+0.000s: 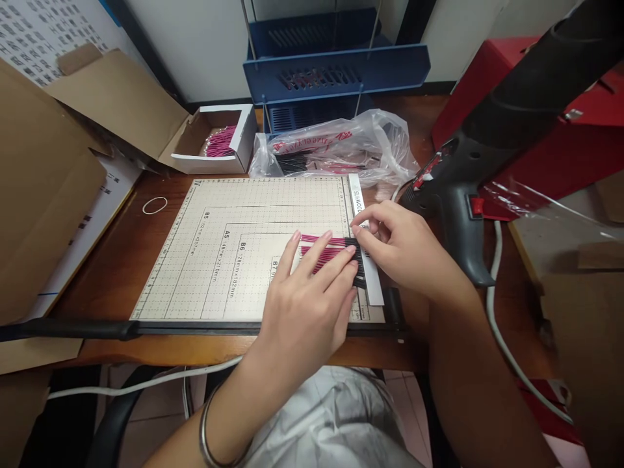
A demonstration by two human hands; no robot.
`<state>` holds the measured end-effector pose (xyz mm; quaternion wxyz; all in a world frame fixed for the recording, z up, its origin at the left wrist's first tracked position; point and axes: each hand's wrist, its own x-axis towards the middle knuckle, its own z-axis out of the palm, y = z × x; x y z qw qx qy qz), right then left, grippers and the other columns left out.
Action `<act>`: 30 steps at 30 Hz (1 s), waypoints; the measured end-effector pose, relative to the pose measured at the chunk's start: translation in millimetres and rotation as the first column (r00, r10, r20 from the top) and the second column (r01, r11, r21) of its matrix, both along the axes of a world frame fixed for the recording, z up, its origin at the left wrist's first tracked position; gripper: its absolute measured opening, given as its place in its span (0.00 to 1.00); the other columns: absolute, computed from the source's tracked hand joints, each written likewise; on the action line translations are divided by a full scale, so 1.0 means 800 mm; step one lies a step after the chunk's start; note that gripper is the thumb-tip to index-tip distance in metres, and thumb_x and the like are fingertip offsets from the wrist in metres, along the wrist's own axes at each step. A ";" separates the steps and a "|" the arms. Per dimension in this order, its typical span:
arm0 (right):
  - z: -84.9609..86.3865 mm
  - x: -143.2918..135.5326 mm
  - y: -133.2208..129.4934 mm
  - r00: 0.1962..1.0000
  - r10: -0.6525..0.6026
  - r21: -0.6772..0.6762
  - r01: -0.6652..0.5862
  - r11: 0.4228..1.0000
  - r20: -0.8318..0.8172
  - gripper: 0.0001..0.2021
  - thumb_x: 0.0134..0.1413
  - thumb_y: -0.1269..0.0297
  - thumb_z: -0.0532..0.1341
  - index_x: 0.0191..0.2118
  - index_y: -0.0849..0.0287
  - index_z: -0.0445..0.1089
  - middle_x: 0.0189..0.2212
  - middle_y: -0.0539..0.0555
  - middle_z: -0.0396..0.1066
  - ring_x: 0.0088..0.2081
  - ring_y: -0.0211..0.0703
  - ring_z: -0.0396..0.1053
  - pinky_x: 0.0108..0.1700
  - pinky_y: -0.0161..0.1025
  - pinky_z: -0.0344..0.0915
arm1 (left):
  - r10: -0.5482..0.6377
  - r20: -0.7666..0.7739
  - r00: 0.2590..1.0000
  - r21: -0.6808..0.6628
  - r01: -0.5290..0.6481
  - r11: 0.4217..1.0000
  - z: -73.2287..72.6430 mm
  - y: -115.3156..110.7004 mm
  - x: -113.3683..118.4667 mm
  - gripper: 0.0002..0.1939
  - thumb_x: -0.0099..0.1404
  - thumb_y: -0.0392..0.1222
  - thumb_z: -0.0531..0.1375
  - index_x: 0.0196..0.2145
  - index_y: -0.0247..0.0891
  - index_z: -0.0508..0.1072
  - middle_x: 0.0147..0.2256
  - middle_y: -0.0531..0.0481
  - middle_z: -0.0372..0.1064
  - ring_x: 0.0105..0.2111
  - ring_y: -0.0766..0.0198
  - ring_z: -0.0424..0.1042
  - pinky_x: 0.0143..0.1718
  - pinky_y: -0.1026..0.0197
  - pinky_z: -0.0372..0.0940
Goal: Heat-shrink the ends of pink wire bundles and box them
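Observation:
Thin pink wires with black ends lie side by side on the gridded board of a paper trimmer. The black ends are beside the trimmer's white ruler strip. My left hand rests over the wires from the near side, fingers stretched out and slightly apart, hiding part of the row. At the far end of the row my right hand has its thumb and forefinger pinched together near the ruler strip. Whatever may be between those fingertips is too small to make out.
A heat gun stands at the right before a red box. Behind the trimmer are a white box of pink wires, a plastic bag and a blue rack. A rubber band and cardboard lie left.

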<state>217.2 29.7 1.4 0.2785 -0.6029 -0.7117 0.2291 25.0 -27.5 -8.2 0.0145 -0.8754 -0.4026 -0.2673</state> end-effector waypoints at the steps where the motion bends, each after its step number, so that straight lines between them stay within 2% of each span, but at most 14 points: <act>1: 0.000 0.000 0.000 1.000 -0.002 -0.001 0.002 1.000 0.000 0.09 0.60 0.62 0.60 0.39 0.58 0.77 0.32 0.51 0.66 0.31 0.35 0.60 0.37 0.38 0.56 | -0.002 0.016 1.000 0.012 0.002 1.000 -0.002 0.003 0.003 0.12 0.74 0.36 0.59 0.51 0.36 0.78 0.57 0.52 0.77 0.64 0.47 0.70 0.72 0.36 0.52; 6: 0.000 0.000 0.000 1.000 0.006 -0.012 -0.006 1.000 0.003 0.09 0.61 0.62 0.60 0.40 0.57 0.77 0.32 0.51 0.65 0.31 0.35 0.60 0.37 0.38 0.56 | 0.048 0.052 0.998 0.048 -0.051 0.998 -0.010 0.000 0.012 0.10 0.74 0.37 0.59 0.47 0.35 0.80 0.53 0.51 0.80 0.59 0.48 0.74 0.70 0.35 0.57; 11: 0.000 -0.001 0.000 1.000 0.009 -0.007 -0.009 1.000 -0.002 0.09 0.61 0.61 0.60 0.40 0.57 0.76 0.33 0.52 0.66 0.31 0.35 0.60 0.37 0.38 0.56 | 0.047 -0.003 0.999 0.013 -0.047 0.999 -0.016 -0.015 0.014 0.17 0.76 0.42 0.57 0.54 0.28 0.78 0.56 0.44 0.77 0.60 0.45 0.73 0.67 0.39 0.64; 15: 0.000 -0.002 0.000 1.000 0.013 -0.016 -0.013 1.000 0.003 0.09 0.61 0.61 0.60 0.40 0.57 0.76 0.33 0.52 0.67 0.31 0.35 0.61 0.37 0.38 0.56 | 0.055 -0.023 0.998 -0.009 -0.055 0.998 -0.020 -0.023 0.019 0.20 0.77 0.41 0.55 0.57 0.25 0.76 0.59 0.42 0.74 0.62 0.44 0.71 0.65 0.40 0.66; 23: -0.001 -0.003 0.002 1.000 0.010 -0.027 -0.009 1.000 0.015 0.09 0.61 0.60 0.60 0.40 0.57 0.77 0.33 0.51 0.66 0.32 0.35 0.61 0.39 0.39 0.57 | 0.050 -0.011 0.999 -0.067 -0.050 0.996 -0.022 -0.030 0.021 0.19 0.77 0.41 0.54 0.59 0.31 0.75 0.63 0.48 0.71 0.65 0.44 0.67 0.69 0.36 0.58; 27: -0.001 -0.001 0.001 1.000 0.007 -0.022 -0.006 1.000 0.021 0.09 0.62 0.61 0.60 0.40 0.57 0.77 0.32 0.51 0.66 0.32 0.35 0.61 0.38 0.39 0.57 | 0.041 0.021 0.999 -0.100 -0.039 0.994 -0.010 -0.022 0.009 0.21 0.78 0.43 0.53 0.62 0.31 0.70 0.65 0.44 0.67 0.69 0.48 0.62 0.72 0.39 0.52; 30: 0.000 0.000 0.000 1.000 0.006 -0.019 -0.006 1.000 0.020 0.09 0.63 0.62 0.59 0.40 0.58 0.76 0.32 0.51 0.66 0.32 0.35 0.61 0.38 0.38 0.57 | 0.111 0.004 0.994 -0.136 -0.110 0.985 0.002 -0.004 0.001 0.24 0.77 0.38 0.50 0.66 0.27 0.64 0.69 0.39 0.61 0.72 0.49 0.55 0.74 0.40 0.49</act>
